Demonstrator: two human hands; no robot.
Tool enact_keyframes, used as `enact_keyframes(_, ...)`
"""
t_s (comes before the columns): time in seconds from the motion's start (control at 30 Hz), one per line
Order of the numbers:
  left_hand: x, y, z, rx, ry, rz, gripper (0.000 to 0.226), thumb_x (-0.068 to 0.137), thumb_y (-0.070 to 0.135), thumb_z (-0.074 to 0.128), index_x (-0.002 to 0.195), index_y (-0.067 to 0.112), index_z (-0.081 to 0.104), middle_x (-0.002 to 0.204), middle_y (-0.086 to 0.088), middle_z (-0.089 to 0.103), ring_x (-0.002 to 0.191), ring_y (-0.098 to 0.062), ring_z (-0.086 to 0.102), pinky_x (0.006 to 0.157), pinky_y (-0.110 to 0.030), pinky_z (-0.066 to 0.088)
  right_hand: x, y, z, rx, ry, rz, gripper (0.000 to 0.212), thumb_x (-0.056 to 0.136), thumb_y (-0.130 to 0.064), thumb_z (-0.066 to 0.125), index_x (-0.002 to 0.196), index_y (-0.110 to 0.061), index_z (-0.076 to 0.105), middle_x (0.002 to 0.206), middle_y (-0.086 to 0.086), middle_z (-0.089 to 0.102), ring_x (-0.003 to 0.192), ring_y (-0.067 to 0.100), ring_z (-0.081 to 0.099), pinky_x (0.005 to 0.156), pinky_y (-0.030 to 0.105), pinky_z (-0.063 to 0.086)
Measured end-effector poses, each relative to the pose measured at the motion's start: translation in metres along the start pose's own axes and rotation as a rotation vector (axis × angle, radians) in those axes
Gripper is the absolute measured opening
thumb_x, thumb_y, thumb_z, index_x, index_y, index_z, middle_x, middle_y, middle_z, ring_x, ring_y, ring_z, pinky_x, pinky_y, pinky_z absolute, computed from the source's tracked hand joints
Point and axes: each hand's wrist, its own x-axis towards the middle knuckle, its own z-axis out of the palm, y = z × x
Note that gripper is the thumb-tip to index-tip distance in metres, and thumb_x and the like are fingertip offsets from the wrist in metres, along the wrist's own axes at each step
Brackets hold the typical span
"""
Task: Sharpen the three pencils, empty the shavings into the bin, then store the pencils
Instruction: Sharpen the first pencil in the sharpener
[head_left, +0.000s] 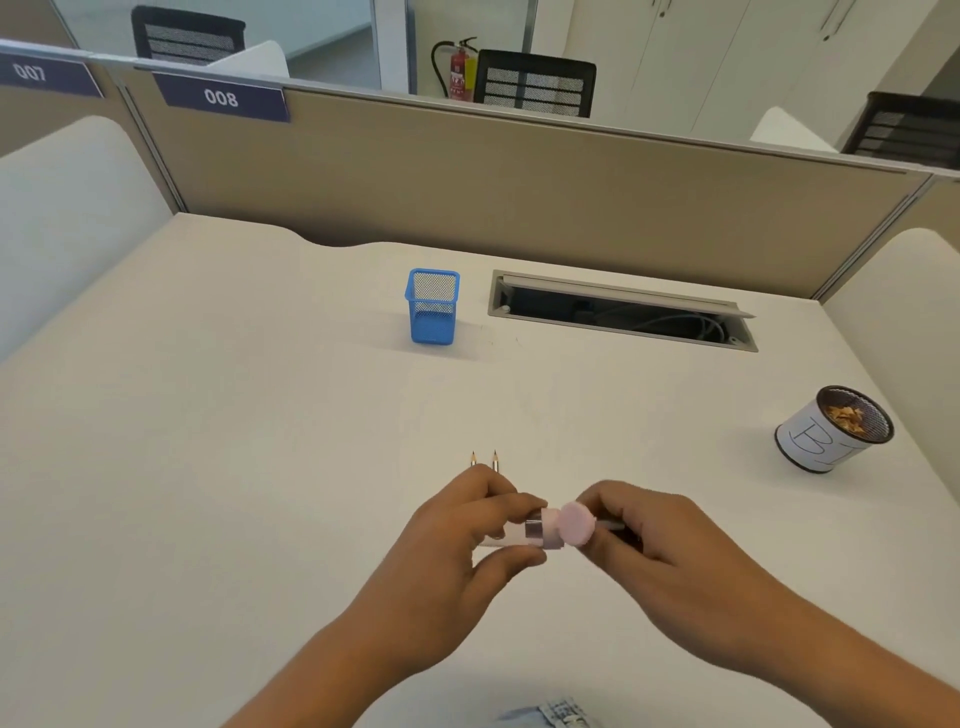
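Far centre of surface: blue mesh holder upright, just beside open cable hatch. Far right: round bin with shavings inside.

Near front centre: pink sharpener, long axis left-right, pinched in left hand. Right hand curled round third pencil, blurred and mostly hidden.

Two pencils just beyond left hand, tips pointing away, shafts hidden behind fingers.

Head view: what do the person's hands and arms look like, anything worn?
Both the left hand and right hand are bare: no gloves, rings or watch show. The forearms are bare to the frame's edge, with no sleeves in view.
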Motion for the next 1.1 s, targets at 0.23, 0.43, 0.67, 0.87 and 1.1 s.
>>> enact_keyframes(0.23,0.0,0.011,0.001,-0.114,0.051,-0.004,0.023,0.088,0.042,0.063,0.109,0.038,0.069,0.094,0.017,0.055,0.086,-0.009,0.055,0.073,-0.008,0.039,-0.004,0.003,-0.009,-0.686,0.212,-0.479,0.026,0.096,-0.029,0.048,0.078,-0.016,0.062,0.066,-0.005,0.049,0.058,0.016,0.04,0.048,0.028,0.032)
enact_keyframes(0.43,-0.005,0.008,0.014,0.005,0.106,0.101,0.027,0.093,0.023,0.065,0.119,0.028,0.065,0.1,0.017,0.051,0.089,-0.006,0.056,0.075,-0.016,0.045,0.0,-0.001,-0.009,0.14,-0.046,0.234,0.038,0.094,-0.032,0.06,0.059,-0.021,0.055,0.048,-0.011,0.032,0.045,0.009,0.025,0.045,0.016,0.022)
enact_keyframes(0.67,-0.001,0.007,0.013,-0.085,0.072,-0.005,0.023,0.09,0.036,0.066,0.112,0.034,0.068,0.095,0.018,0.053,0.086,-0.009,0.056,0.073,-0.007,0.038,-0.002,-0.001,-0.014,-0.244,-0.02,-0.056,0.043,0.093,-0.068,0.035,0.083,-0.034,0.06,0.067,-0.016,0.054,0.058,0.005,0.045,0.053,0.016,0.037)
enact_keyframes(0.87,0.002,0.012,0.008,-0.162,0.049,-0.031,0.022,0.087,0.039,0.064,0.108,0.038,0.07,0.091,0.018,0.054,0.083,-0.006,0.055,0.071,-0.005,0.037,-0.001,0.005,-0.017,-0.741,0.176,-0.484,0.027,0.096,-0.029,0.048,0.081,-0.015,0.065,0.068,-0.004,0.052,0.059,0.017,0.042,0.047,0.028,0.032)
enact_keyframes(1.1,0.001,0.009,0.015,0.008,0.144,0.156,0.031,0.091,0.011,0.066,0.122,0.017,0.067,0.102,0.008,0.055,0.093,-0.003,0.057,0.081,-0.009,0.043,-0.004,-0.003,-0.006,0.14,0.029,0.165,0.035,0.089,-0.04,0.063,0.062,-0.02,0.053,0.046,-0.012,0.037,0.044,0.007,0.028,0.047,0.018,0.024)
